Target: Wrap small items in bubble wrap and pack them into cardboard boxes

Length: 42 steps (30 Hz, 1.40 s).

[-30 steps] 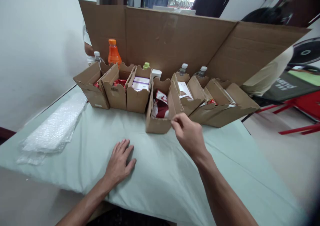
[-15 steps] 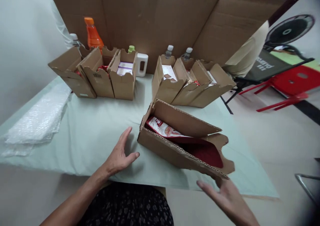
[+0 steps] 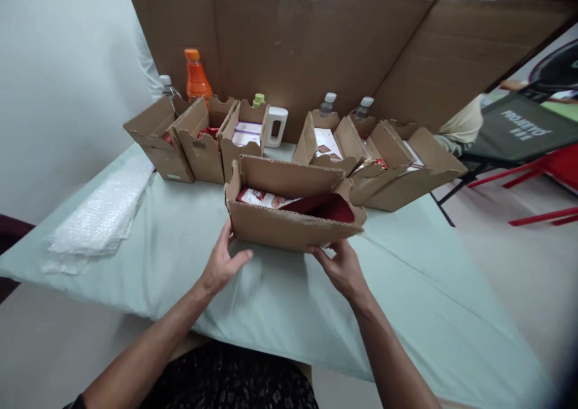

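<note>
A long open cardboard box (image 3: 289, 225) sits crosswise in the middle of the table, with a white-and-red packet (image 3: 264, 198) and a dark red packet (image 3: 332, 207) inside. My left hand (image 3: 223, 261) is at the box's lower left corner, thumb spread away and fingertips partly hidden behind the corner. At the lower right edge, my right hand (image 3: 336, 264) grips the box, its fingers partly hidden beneath it.
Cardboard boxes with packets stand left (image 3: 205, 150) and right (image 3: 383, 168). Behind them are an orange bottle (image 3: 197, 78), a white jug (image 3: 275, 127) and a cardboard screen (image 3: 307, 47). Bubble wrap (image 3: 99, 216) lies on the left of the green-covered table (image 3: 180, 276).
The box has shifted left and away from me and turned nearly parallel to the table's front edge. My right hand has moved left with it; my left hand now touches its corner.
</note>
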Motion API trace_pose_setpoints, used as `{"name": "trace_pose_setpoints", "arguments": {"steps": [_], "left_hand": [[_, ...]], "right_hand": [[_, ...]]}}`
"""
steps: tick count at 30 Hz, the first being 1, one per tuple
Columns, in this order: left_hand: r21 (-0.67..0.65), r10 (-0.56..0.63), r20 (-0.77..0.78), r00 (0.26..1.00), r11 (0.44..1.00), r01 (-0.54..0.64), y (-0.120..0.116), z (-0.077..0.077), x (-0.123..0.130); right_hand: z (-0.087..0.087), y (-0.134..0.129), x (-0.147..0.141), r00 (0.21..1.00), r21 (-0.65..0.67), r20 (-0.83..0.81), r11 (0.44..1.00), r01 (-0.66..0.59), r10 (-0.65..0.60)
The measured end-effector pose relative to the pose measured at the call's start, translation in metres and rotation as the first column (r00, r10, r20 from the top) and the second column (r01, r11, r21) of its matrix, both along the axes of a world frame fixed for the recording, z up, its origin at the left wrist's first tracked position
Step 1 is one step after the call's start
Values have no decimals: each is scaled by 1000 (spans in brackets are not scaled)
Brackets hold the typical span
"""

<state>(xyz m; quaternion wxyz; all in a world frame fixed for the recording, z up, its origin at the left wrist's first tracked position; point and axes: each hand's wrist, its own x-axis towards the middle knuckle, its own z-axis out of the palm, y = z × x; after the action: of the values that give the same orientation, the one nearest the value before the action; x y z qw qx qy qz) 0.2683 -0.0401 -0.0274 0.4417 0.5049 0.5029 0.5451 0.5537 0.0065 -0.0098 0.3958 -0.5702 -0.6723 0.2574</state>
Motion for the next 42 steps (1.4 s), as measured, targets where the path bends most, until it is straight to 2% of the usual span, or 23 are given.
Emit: {"name": "trace_pose_setpoints", "arguments": {"steps": [4,8,12,14,17,19,21,22,24,25,26,27,29,32,35,37,39,40,42], "left_hand": [[27,43,-16,999,999,-43,40,10,-22],[4,13,-34,999,1000,-13,63,2,-24],[35,-23,-55,998,999,25,70,-8,-11],[26,-49,-95,994,998,52,69,-10,-9],[-21,-57,-279,958,998,54,57,-9,-30],[-21,-13,-505,863,1000,3,40,-5,-64],[17,89,-728,680,994,-112,18,3,-110],[41,158,-805,572,976,-212,7,8,-136],[91,261,-898,354,898,-430,-12,19,-185],[106,276,-923,268,852,-513,-19,24,-207],[99,276,-935,222,806,-584,-25,29,-226],[77,270,-940,211,767,-637,-28,33,-241],[21,263,-934,243,718,-696,-30,38,-263],[-13,302,-903,307,694,-720,-26,43,-280],[-2,391,-848,357,672,-740,-23,54,-286],[25,499,-767,403,652,-758,-25,67,-282],[3,637,-557,533,643,-765,-32,81,-269],[-40,676,-399,619,662,-749,-36,87,-258],[-156,640,-57,766,753,-640,-46,95,-229]], "right_hand": [[-4,42,-35,995,28,-97,999,-21,24],[-17,50,-48,988,75,-140,994,80,-68],[-25,47,-44,977,117,-160,980,163,-143],[-28,44,-39,974,91,-150,978,186,-171],[-40,37,-29,981,-21,-112,987,159,-160],[-51,32,-19,980,-75,-143,989,125,-135],[-60,28,-9,967,-102,-220,989,108,-129],[-63,28,-5,956,-113,-259,988,110,-136],[-67,27,-1,942,-133,-300,984,117,-152],[-67,28,-1,940,-137,-300,982,127,-163],[-66,28,-1,941,-137,-289,980,142,-176],[-65,29,-2,945,-133,-268,978,158,-189],[-62,30,-6,953,-118,-217,975,189,-212],[-58,30,-10,962,-93,-154,972,214,-226],[-56,30,-13,965,-96,-126,971,220,-231],[-53,30,-14,960,-110,-139,967,228,-242],[-47,29,-15,947,-135,-192,962,236,-259],[-43,26,-16,935,-156,-231,959,237,-269],[-32,15,-20,910,-192,-315,957,218,-271]]}}
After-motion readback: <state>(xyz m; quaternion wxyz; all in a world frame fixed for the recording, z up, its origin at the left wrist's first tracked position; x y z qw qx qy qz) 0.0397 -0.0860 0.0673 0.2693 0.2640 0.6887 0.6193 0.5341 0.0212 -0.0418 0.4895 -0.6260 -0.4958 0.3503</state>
